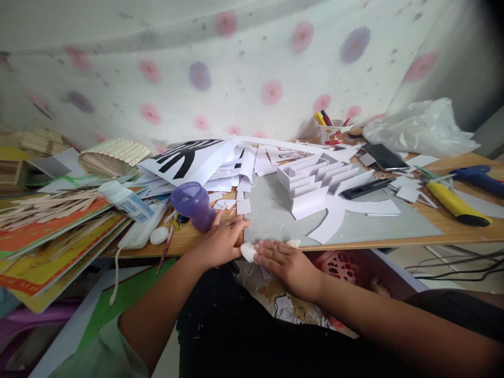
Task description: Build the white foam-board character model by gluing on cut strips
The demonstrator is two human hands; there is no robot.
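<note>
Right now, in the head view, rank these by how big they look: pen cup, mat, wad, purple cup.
1. Mat
2. Purple cup
3. Pen cup
4. Wad

The pen cup stands farther back, so its true size against the purple cup is unsure.

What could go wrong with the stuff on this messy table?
The left hand is right beside the purple cup, so a bump might tip it over. The white wad by the right hand is at the front edge of the table, so it could drop. The white model has thin upright walls, so a careless knock might bend them.
</note>
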